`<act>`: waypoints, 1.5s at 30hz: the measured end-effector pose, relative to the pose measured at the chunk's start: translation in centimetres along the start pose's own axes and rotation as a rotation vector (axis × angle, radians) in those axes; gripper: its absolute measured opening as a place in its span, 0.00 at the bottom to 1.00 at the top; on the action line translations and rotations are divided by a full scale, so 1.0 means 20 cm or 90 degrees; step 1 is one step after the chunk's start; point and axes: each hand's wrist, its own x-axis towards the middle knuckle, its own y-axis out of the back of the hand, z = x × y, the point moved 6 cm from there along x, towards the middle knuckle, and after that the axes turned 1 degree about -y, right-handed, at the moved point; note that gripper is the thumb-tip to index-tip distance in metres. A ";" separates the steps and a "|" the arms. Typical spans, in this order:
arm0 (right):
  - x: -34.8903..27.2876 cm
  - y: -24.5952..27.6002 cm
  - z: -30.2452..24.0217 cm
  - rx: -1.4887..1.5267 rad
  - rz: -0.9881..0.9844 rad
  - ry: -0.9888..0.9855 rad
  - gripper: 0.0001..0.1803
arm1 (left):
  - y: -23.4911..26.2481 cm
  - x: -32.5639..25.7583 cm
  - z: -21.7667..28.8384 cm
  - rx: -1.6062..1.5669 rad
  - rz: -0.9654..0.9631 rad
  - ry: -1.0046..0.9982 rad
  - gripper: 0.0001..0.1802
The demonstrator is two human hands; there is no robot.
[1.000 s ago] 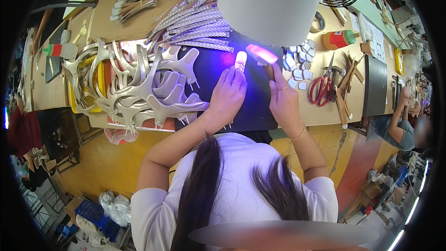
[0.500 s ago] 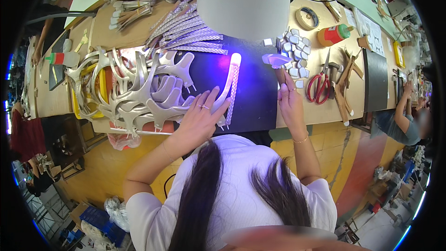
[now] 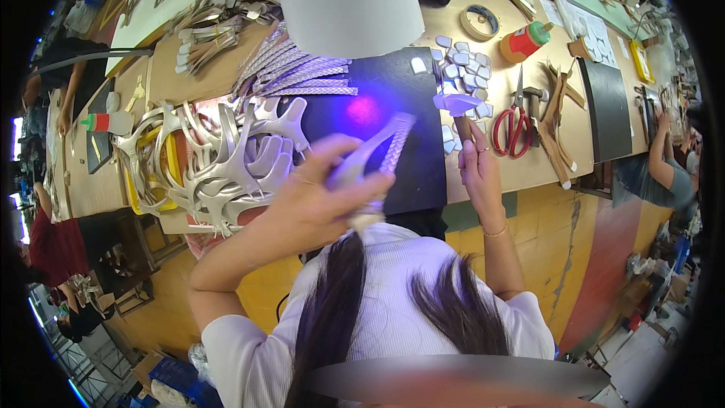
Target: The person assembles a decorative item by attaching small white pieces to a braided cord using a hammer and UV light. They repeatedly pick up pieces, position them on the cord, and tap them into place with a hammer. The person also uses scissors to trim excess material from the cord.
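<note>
Blurred by motion, my left hand (image 3: 313, 193) grips a silver shoe-upper piece with a braided strap (image 3: 396, 147), raised off the black mat (image 3: 423, 174). Its far end points away from me, beside a blue-and-red light spot on the mat. My right hand (image 3: 481, 174) is closed round the wooden handle of a hammer (image 3: 456, 103), whose pale head is up over small silver pieces (image 3: 462, 75). Left of the mat lies a heap of silver strap uppers (image 3: 226, 155). Behind it fan out several braided straps (image 3: 302, 72).
A large white lamp head (image 3: 347, 7) overhangs the far side of the mat. To the right lie red-handled scissors (image 3: 513, 132), another hammer (image 3: 535, 106), brown strips (image 3: 555, 125), a red-and-green bottle (image 3: 525, 41) and a tape roll (image 3: 479, 23). Another bottle (image 3: 109, 122) lies far left.
My left hand has lifted the silver upper off the mat and drawn it toward me. My right hand keeps the hammer, slightly nearer me. The whole view has shifted a little.
</note>
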 end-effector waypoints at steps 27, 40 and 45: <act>0.07 -0.16 -0.23 -0.415 0.001 0.316 0.27 | -0.47 -0.27 -0.69 -0.841 0.306 0.576 0.30; 0.10 -0.18 -0.29 -0.386 -0.016 0.300 0.29 | -0.47 -0.27 -0.70 -0.853 0.294 0.568 0.30; 0.13 -0.20 -0.28 -0.441 -0.082 0.262 0.29 | -0.47 -0.27 -0.71 -0.845 0.290 0.578 0.29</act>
